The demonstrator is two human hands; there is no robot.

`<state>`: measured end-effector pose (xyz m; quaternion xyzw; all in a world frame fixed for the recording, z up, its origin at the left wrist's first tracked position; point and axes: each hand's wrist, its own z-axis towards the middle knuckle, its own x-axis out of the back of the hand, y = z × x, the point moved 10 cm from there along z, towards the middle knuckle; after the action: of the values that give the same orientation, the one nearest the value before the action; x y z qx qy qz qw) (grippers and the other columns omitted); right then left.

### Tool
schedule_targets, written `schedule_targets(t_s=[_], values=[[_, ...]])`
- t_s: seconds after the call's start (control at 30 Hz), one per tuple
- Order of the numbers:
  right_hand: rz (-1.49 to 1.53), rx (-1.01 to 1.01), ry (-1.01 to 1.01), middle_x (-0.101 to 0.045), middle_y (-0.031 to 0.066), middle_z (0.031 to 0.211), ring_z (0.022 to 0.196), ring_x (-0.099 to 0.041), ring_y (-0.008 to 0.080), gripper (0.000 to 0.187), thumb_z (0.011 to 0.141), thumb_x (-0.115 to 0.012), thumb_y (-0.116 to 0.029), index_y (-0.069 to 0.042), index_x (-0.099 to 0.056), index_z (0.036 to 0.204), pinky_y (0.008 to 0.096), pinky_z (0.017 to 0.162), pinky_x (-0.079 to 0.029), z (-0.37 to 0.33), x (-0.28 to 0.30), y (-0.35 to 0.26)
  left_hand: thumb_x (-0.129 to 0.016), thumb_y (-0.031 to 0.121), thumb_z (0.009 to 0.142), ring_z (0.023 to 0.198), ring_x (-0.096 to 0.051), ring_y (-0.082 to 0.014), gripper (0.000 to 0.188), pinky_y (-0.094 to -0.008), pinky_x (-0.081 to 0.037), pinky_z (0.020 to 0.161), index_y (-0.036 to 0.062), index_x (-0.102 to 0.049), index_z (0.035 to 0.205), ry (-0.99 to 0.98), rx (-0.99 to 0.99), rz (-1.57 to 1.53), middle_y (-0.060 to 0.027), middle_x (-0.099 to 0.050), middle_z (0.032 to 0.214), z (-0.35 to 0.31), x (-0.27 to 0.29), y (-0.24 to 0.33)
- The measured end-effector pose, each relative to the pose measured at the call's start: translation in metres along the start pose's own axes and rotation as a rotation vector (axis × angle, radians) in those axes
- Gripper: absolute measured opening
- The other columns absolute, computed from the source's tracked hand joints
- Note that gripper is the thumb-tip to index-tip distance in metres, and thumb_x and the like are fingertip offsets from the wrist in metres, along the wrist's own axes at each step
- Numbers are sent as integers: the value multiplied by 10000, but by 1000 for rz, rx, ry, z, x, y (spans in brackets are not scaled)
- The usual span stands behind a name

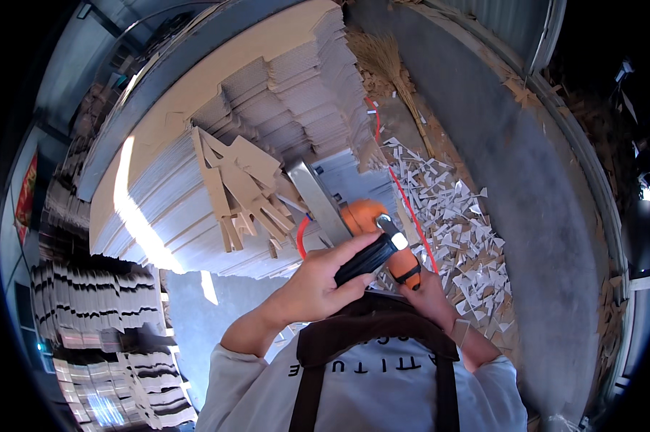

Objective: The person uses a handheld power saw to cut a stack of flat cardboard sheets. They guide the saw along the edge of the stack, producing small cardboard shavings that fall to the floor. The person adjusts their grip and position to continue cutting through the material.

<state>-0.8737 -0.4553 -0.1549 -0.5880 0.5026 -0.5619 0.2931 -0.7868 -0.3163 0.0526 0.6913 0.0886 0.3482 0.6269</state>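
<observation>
I hold an orange power tool [363, 214] with a long flat metal bar [318, 200] at its front, resting near the side of a big stack of cut cardboard [296, 86]. My left hand [307, 291] is closed round the tool's black side handle [368, 261], thumb and fingers on either side. Down at the rear end of the orange grip is my right hand [431, 297], its fingers partly hidden under the tool. Brown cardboard offcuts [247, 173] lie loose on the stack, just left of the bar. A red hose [411, 207] runs beside the tool.
White and brown cardboard scraps [454, 223] litter the floor to the right of the stack. A straw broom [384, 57] lies beyond them. More bundled cardboard [95, 299] is piled at the left. A wall edge [606, 194] curves along the right.
</observation>
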Motion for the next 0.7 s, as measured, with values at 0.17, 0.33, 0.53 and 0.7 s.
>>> schedule_targets(t_s=[0.17,0.33,0.53,0.7], values=[[-44,-23,34,-665,240,801,788,-672,413,418,735,-742,-219,28,-578,1031,430,710,-525,6,2,3,-639,17,876,810,-625,-84,532,-238,-500,743,20,-480,1383,-20,154,-90,-73,-686,1034,0,1,-31],[-60,-53,7,-670,238,805,796,-676,408,429,732,-742,-225,31,-579,1036,432,718,-527,-6,0,7,-647,21,878,801,-619,-76,545,-237,-497,723,19,-469,1394,-28,82,-45,-60,-684,1020,-2,-9,-24],[-65,-70,39,-668,244,806,788,-671,420,427,736,-749,-238,23,-583,1031,443,711,-527,11,-3,22,-644,10,877,779,-608,-69,554,-229,-492,694,28,-466,1401,-33,70,-35,-46,-683,994,8,-4,-34],[-60,-77,8,-666,247,800,792,-665,430,435,730,-755,-244,17,-581,1032,456,706,-526,-8,-6,35,-653,68,878,923,-620,-121,570,-272,-486,842,52,-455,1412,-44,136,-140,-110,-667,1106,3,-20,-54]])
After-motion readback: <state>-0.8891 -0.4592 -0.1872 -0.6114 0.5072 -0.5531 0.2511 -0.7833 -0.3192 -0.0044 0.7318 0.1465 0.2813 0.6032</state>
